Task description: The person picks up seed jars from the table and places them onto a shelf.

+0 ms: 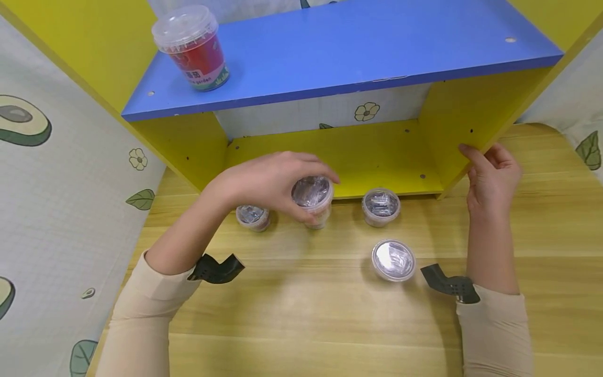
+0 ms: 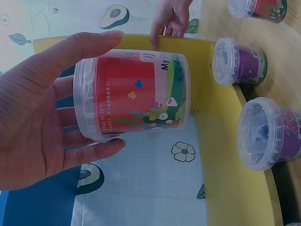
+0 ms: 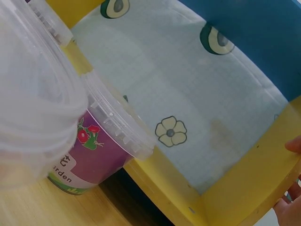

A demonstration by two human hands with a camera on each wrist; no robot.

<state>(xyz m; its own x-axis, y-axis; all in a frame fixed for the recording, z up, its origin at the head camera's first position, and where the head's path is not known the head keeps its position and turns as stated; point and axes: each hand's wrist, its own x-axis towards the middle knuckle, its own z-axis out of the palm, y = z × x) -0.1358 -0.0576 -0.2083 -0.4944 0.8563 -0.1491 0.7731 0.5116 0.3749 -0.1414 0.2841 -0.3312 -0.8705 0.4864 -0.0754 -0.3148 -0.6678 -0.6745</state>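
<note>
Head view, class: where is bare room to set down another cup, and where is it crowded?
Bare: the blue shelf right of the red cup; the visible yellow shelf below; the tabletop in front of the frontmost cup. Crowded: along the yellow shelf's front edge, where the left hand holds a lidded cup between the leftmost tabletop cup and the rear right cup.

The left hand (image 1: 273,180) grips with thumb (image 2: 84,48) and fingers (image 2: 94,153) set wide apart, the left forearm (image 1: 183,233) slanting inward. The right hand (image 1: 497,178) pinches between thumb and bent fingers, the right forearm (image 1: 492,251) pointing nearly straight forward.
</note>
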